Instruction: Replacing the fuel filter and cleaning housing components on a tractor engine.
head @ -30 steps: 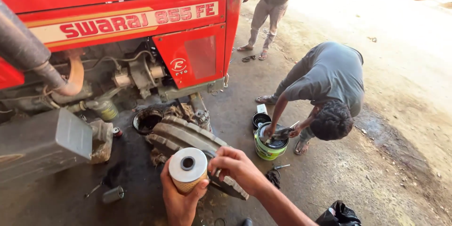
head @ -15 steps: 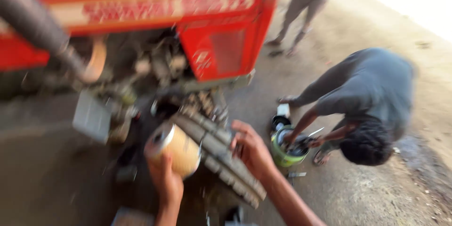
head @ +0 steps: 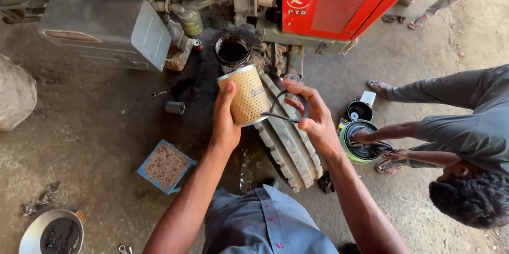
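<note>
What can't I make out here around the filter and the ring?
Head view only:
- Filter far side: hidden by its own body and the left hand.
- Black ring: partly behind right hand fingers.
- Tyre lower end: covered by the right forearm.
- Green bucket contents: blocked by the co-worker's hands.

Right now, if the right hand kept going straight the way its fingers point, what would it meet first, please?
Probably the filter cartridge held in the left hand: the right hand, holding a black rubber ring, points up-left towards it, though depth is unclear.

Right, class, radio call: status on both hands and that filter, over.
Left hand gripping the yellow perforated filter cylinder, tilted. Right hand holding a black rubber ring beside it. Tyre directly below; co-worker crouched at right, hands in a green bucket.
</note>
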